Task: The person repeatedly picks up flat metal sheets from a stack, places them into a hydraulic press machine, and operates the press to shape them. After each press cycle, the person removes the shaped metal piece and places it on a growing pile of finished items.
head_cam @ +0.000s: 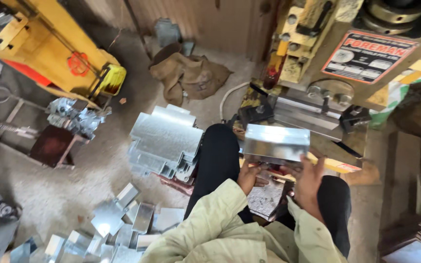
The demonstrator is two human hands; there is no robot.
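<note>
I sit at a press machine (317, 58) and hold a shiny folded sheet-metal piece (275, 142) in front of it. My left hand (250, 176) grips the piece's lower left edge from below. My right hand (309, 184) holds its lower right side, fingers curled up against it. The piece is level, just short of the machine's steel bed (302, 116). My knees in black trousers sit under both hands.
A stack of flat cut metal sheets (166, 139) lies to my left. Bent metal pieces (118, 219) are scattered on the dusty floor at lower left. A yellow machine frame (49, 48) stands at upper left, a burlap sack (186, 73) behind it.
</note>
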